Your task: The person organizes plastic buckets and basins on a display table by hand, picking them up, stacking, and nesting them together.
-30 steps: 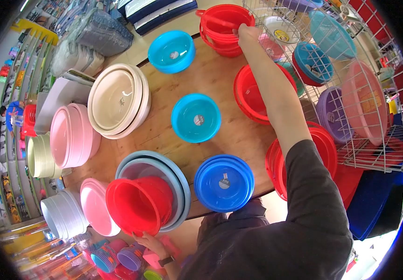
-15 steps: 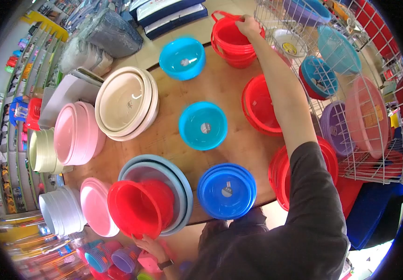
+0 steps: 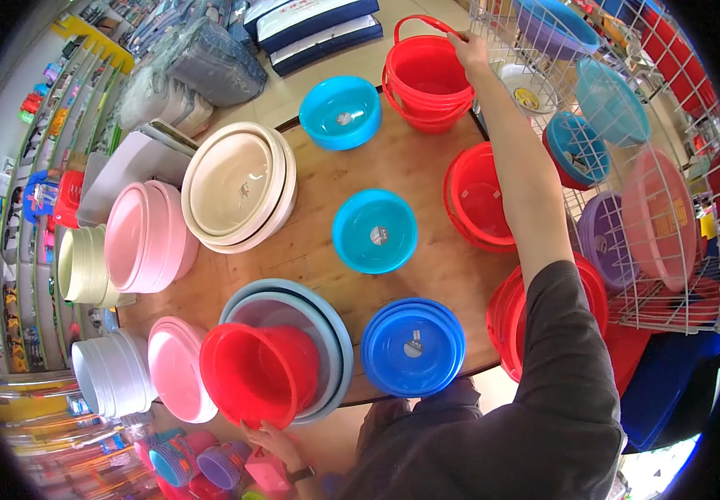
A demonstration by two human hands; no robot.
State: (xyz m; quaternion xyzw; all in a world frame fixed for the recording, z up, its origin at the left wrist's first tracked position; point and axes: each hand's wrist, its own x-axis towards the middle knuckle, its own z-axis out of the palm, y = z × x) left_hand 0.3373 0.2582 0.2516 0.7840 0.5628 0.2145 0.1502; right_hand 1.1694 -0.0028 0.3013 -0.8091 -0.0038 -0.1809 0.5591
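At the far edge of the wooden table (image 3: pixel 310 217), my right hand (image 3: pixel 470 52) grips the raised handle of a stack of red buckets (image 3: pixel 428 75). At the near left, my left hand (image 3: pixel 272 442) touches the lower rim of a tilted red bucket (image 3: pixel 251 375), its fingers partly hidden. That bucket rests in grey-blue basins (image 3: pixel 336 354). Below my right arm stands another red bucket stack (image 3: pixel 481 200), and a larger red stack (image 3: pixel 506 321) is partly covered by my sleeve.
Blue basins (image 3: pixel 412 348), two turquoise basins (image 3: pixel 375 232), cream basins (image 3: pixel 235 183) and pink basins (image 3: pixel 147 237) stand on the table. A wire rack (image 3: pixel 627 183) with basins is on the right. Shelves (image 3: pixel 35 250) line the left side.
The view has shifted, so the table's things sit lower and further right. The far red bucket's handle now stands up beyond its rim in my right hand. My left hand stays at the tilted bucket.
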